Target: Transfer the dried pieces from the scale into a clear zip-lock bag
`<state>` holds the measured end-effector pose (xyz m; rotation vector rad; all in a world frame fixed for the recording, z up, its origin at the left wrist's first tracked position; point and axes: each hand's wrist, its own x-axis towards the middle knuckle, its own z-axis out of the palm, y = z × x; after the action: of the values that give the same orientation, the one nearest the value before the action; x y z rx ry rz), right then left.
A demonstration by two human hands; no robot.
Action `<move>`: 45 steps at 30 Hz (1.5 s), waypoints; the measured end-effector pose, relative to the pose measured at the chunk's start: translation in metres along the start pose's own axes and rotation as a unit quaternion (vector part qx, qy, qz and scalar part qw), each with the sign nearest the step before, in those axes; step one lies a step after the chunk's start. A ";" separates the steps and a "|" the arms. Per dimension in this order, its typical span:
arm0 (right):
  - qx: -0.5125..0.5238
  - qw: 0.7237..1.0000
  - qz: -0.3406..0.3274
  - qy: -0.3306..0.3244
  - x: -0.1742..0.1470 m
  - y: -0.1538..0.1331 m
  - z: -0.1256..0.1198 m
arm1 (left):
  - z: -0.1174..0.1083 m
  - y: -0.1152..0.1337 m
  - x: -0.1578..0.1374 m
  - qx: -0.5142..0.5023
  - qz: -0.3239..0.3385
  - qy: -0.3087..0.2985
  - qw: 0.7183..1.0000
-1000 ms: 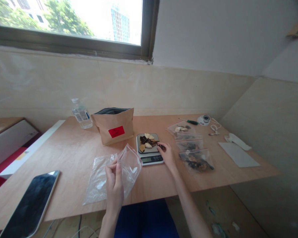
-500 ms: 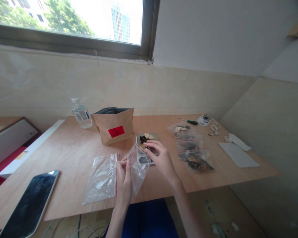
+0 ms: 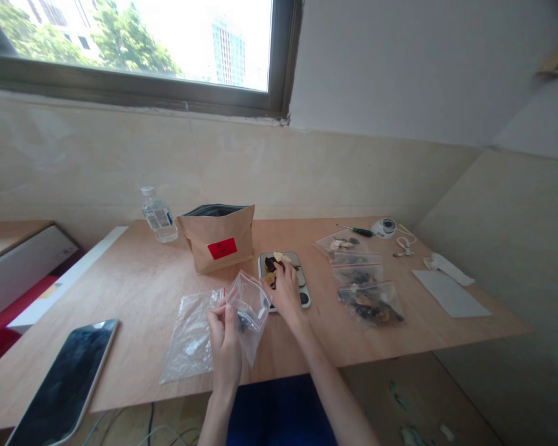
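Bag (image 3: 250, 310), a small clear zip one, hangs from my left hand (image 3: 224, 337) just above the table (image 3: 134, 291), mouth up and tilted toward the scale (image 3: 284, 282). My left fingers are pressed together, pinching its near lip. A dark bit shows through the film low inside it. It looks thin, limp and nearly weightless, slick too, so I judge the stiffer zip rim the best place to grip; held lower, the film would likely just crumple and shut the mouth.

My right hand (image 3: 286, 290) lies over the scale, fingers curled down onto the pieces (image 3: 275, 261) on its plate; whether they pinch one I cannot tell. Those look dry, light and brittle.

A second empty bag (image 3: 190, 334) lies flat just left of my left hand. Filled bags (image 3: 360, 279) sit in a row right of the scale, a paper pouch (image 3: 219, 238) behind, a phone (image 3: 67, 384) near the left edge.
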<state>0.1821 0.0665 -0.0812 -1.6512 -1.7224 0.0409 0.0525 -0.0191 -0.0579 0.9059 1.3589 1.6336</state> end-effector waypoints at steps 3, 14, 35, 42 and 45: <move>-0.019 1.000 -0.012 0.003 -0.003 0.004 0.006 | -0.001 0.000 -0.001 0.001 0.000 -0.007 1.000; 0.134 0.991 -0.011 0.024 0.001 0.025 -0.012 | 0.002 0.001 -0.001 0.025 0.013 -0.008 1.000; 0.172 0.985 0.000 0.023 0.016 0.008 -0.049 | -0.005 -0.009 0.001 0.023 0.002 -0.011 1.000; 0.053 0.998 0.039 0.001 0.018 0.061 -0.003 | -0.007 -0.012 0.002 0.029 -0.006 -0.005 1.000; 0.087 0.995 0.035 0.027 0.015 0.063 -0.003 | -0.006 -0.012 0.002 0.028 -0.007 -0.008 1.000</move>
<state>0.2387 0.0890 -0.1034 -1.5700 -1.5750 0.1736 0.0477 -0.0191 -0.0711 0.9371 1.4023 1.5814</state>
